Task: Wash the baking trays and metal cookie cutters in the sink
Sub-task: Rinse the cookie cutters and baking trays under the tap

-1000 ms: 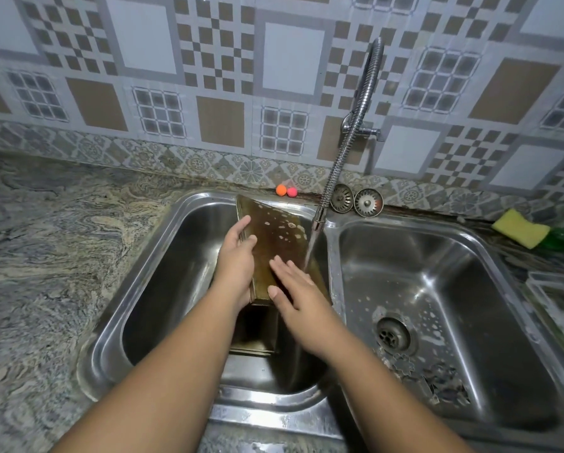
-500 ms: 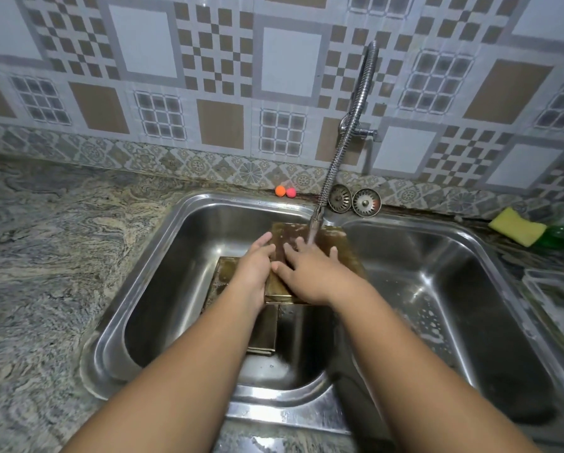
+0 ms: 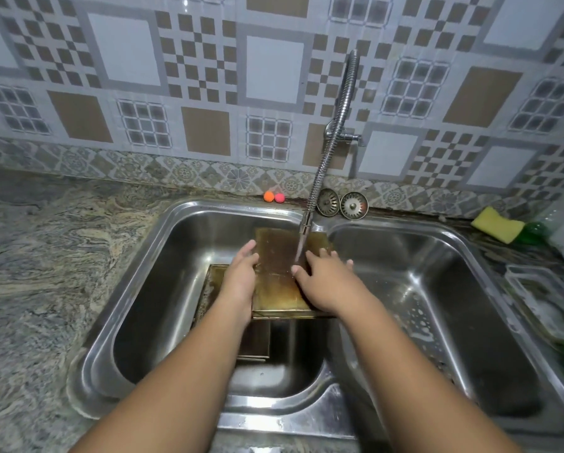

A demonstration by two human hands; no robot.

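Note:
A brownish rectangular baking tray (image 3: 275, 273) lies nearly flat over the left sink basin (image 3: 163, 289), under the running water from the flexible tap (image 3: 306, 223). My left hand (image 3: 241, 273) grips the tray's left edge, fingers over its rim. My right hand (image 3: 323, 276) lies flat on the tray's right part with straight fingers, in the water stream. A second tray (image 3: 212, 289) sits lower in the same basin, partly hidden under the first and under my left arm. No cookie cutters show.
The right basin (image 3: 437, 305) holds soap suds. Two strainer plugs (image 3: 342, 204) and two small orange and pink balls (image 3: 274, 197) sit on the back ledge. A yellow sponge (image 3: 498, 228), green bottle (image 3: 532, 232) and clear container (image 3: 548, 302) stand at right. Granite counter (image 3: 45, 256) spreads left.
The tray went from standing upright to lying nearly flat under the tap. My right hand moved from its face toward its right side; my left hand keeps hold of the left edge.

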